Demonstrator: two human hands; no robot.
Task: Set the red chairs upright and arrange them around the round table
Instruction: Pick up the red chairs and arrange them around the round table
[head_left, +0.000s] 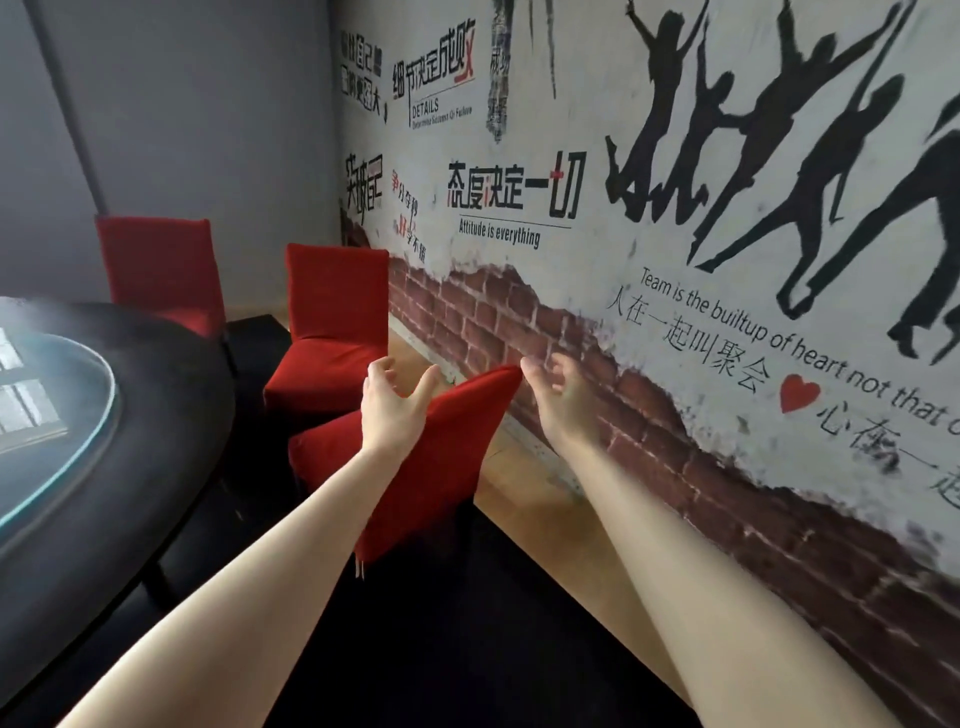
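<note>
Wall mural (753, 156) of black silhouettes and slogans, painted brick band (519, 322) below, wooden floor (519, 483), black carpet (467, 649)

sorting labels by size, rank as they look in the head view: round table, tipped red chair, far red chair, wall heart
round table, cut off by the frame
tipped red chair, though nearness inflates it
far red chair, partly hidden
wall heart

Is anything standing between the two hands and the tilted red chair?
Nothing visible does. The left hand appears to rest against the tilted red fabric-covered chair, and the right hand is open just beside its upper corner.
</note>
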